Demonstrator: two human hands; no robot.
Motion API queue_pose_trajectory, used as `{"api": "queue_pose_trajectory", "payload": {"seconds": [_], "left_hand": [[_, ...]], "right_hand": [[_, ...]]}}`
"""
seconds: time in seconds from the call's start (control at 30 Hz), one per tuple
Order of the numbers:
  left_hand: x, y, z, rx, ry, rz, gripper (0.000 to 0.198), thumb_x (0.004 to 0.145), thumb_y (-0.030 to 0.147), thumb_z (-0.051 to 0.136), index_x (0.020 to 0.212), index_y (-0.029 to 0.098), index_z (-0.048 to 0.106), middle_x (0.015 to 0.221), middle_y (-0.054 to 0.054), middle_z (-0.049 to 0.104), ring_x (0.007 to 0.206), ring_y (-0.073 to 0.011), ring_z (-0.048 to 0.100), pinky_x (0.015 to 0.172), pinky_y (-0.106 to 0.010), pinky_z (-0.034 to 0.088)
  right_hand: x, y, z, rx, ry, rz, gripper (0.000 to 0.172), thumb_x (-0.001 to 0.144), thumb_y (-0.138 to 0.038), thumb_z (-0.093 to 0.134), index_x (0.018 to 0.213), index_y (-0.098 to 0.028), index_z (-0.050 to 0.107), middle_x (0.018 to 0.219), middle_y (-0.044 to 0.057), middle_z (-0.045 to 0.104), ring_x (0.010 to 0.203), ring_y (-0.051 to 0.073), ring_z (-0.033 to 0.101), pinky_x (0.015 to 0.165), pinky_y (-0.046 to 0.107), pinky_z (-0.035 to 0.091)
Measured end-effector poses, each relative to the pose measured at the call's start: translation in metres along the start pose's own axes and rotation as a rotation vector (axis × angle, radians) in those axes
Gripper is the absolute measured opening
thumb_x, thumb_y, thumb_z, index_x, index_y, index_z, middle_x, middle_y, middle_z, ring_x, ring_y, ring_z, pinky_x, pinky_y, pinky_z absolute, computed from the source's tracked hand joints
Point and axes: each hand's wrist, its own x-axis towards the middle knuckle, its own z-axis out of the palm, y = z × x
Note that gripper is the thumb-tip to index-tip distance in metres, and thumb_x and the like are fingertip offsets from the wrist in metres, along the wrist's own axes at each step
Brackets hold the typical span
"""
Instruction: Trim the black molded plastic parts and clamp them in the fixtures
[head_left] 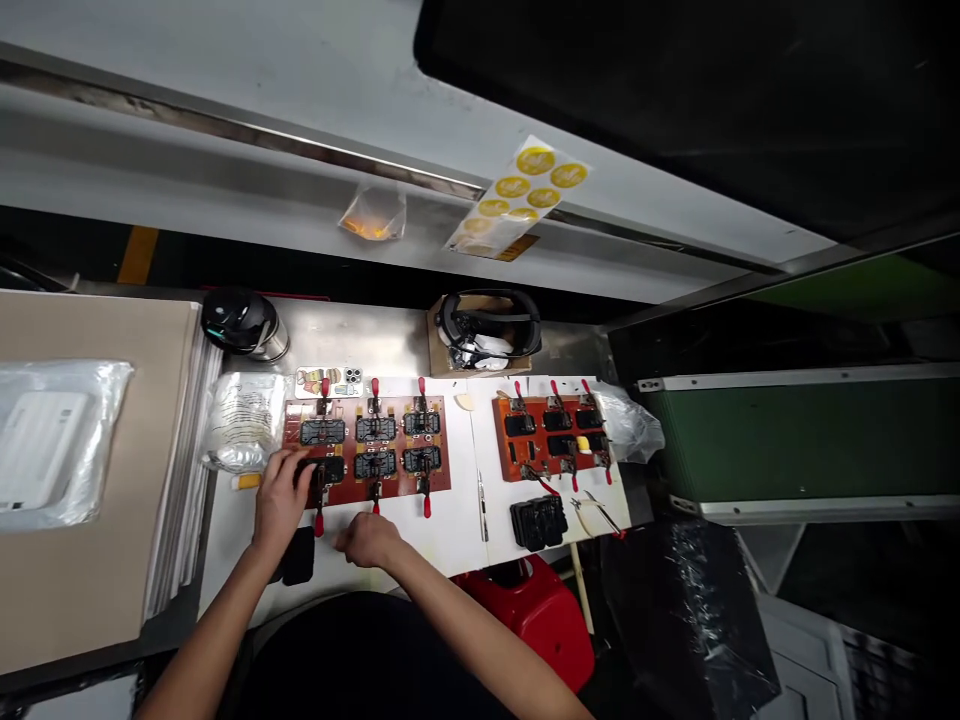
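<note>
My left hand is at the lower left corner of a red-brown fixture board. Its fingers and thumb curl around the left edge of a black plastic part seated there. Just below the board, my right hand hangs with curled fingers, close to the red handle of a toggle clamp. Anything in its fingertips is hidden or too small to name. Several similar black parts sit on the board, each by a red-handled clamp. On the table beneath my left hand lies a flat black piece.
To the right stands an orange fixture with clamps and black parts. Before it are stacked black pieces, pliers and a thin pen-like tool. Cardboard sheets flank the left; an open box is behind.
</note>
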Motion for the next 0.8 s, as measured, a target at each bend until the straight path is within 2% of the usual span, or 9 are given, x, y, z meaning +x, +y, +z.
{"api": "queue_pose_trajectory", "payload": {"seconds": [0.1, 0.17, 0.23, 0.3, 0.4, 0.5, 0.6, 0.7, 0.8], "left_hand": [[0.027, 0.056, 0.037, -0.012, -0.117, 0.118, 0.021, 0.099, 0.028, 0.044, 0.110, 0.027, 0.062, 0.111, -0.007, 0.059, 0.107, -0.0236, 0.060, 0.098, -0.037, 0.048], [0.053, 0.091, 0.076, -0.010, -0.215, 0.201, 0.019, 0.097, 0.024, 0.048, 0.106, 0.027, 0.064, 0.108, -0.005, 0.062, 0.103, -0.0216, 0.062, 0.092, -0.033, 0.050], [0.078, 0.116, 0.115, 0.010, -0.268, 0.244, 0.023, 0.093, 0.020, 0.054, 0.115, 0.022, 0.063, 0.115, -0.008, 0.062, 0.108, -0.0234, 0.060, 0.093, -0.036, 0.050], [0.096, 0.130, 0.145, 0.043, -0.293, 0.258, 0.031, 0.091, 0.020, 0.060, 0.122, 0.017, 0.059, 0.123, -0.011, 0.059, 0.113, -0.0260, 0.058, 0.096, -0.043, 0.049], [0.108, 0.134, 0.168, 0.100, -0.318, 0.258, 0.029, 0.092, 0.025, 0.062, 0.120, 0.016, 0.059, 0.125, -0.010, 0.059, 0.115, -0.0264, 0.056, 0.096, -0.048, 0.048], [0.110, 0.129, 0.175, 0.161, -0.345, 0.257, 0.024, 0.093, 0.023, 0.060, 0.116, 0.017, 0.060, 0.123, -0.008, 0.059, 0.115, -0.0260, 0.055, 0.096, -0.048, 0.048], [0.110, 0.127, 0.177, 0.214, -0.377, 0.255, 0.025, 0.091, 0.015, 0.057, 0.116, 0.017, 0.059, 0.124, -0.010, 0.057, 0.118, -0.0278, 0.052, 0.097, -0.048, 0.047], [0.111, 0.129, 0.178, 0.245, -0.410, 0.251, 0.030, 0.089, 0.009, 0.055, 0.118, 0.017, 0.060, 0.127, -0.014, 0.056, 0.122, -0.0310, 0.048, 0.099, -0.046, 0.046], [0.111, 0.132, 0.176, 0.263, -0.435, 0.242, 0.034, 0.086, 0.010, 0.055, 0.120, 0.017, 0.060, 0.129, -0.014, 0.055, 0.124, -0.0325, 0.045, 0.102, -0.045, 0.044]], "right_hand": [[-0.016, 0.049, -0.047, 0.127, 0.077, -0.024, 0.036, 0.092, -0.045, 0.057, 0.074, -0.019, 0.073, 0.069, 0.005, 0.073, 0.071, 0.019, 0.071, 0.068, 0.025, 0.050], [-0.017, 0.081, -0.089, 0.189, 0.215, -0.005, 0.043, 0.100, -0.045, 0.043, 0.086, -0.017, 0.072, 0.078, 0.006, 0.074, 0.074, 0.017, 0.069, 0.069, 0.025, 0.049], [-0.006, 0.104, -0.132, 0.227, 0.368, 0.031, 0.043, 0.102, -0.043, 0.038, 0.097, -0.015, 0.070, 0.092, 0.010, 0.074, 0.086, 0.019, 0.068, 0.076, 0.028, 0.048], [0.015, 0.115, -0.170, 0.263, 0.477, 0.049, 0.037, 0.102, -0.041, 0.042, 0.105, -0.014, 0.067, 0.103, 0.012, 0.071, 0.096, 0.022, 0.065, 0.084, 0.035, 0.048], [0.057, 0.113, -0.210, 0.352, 0.519, -0.006, 0.032, 0.098, -0.041, 0.055, 0.113, -0.014, 0.063, 0.112, 0.009, 0.066, 0.100, 0.021, 0.064, 0.089, 0.041, 0.051], [0.097, 0.102, -0.226, 0.486, 0.444, -0.123, 0.039, 0.100, -0.044, 0.051, 0.120, -0.012, 0.059, 0.107, 0.006, 0.067, 0.079, 0.013, 0.064, 0.074, 0.030, 0.055], [0.120, 0.098, -0.228, 0.610, 0.353, -0.228, 0.043, 0.104, -0.042, 0.039, 0.121, -0.008, 0.058, 0.096, 0.003, 0.070, 0.053, 0.005, 0.052, 0.056, 0.019, 0.047], [0.122, 0.107, -0.225, 0.693, 0.310, -0.335, 0.043, 0.104, -0.039, 0.033, 0.122, -0.008, 0.059, 0.096, 0.002, 0.071, 0.046, 0.002, 0.042, 0.051, 0.016, 0.040], [0.102, 0.131, -0.224, 0.722, 0.245, -0.447, 0.039, 0.100, -0.036, 0.043, 0.128, -0.016, 0.059, 0.106, 0.000, 0.071, 0.047, 0.002, 0.045, 0.055, 0.017, 0.044]]}}
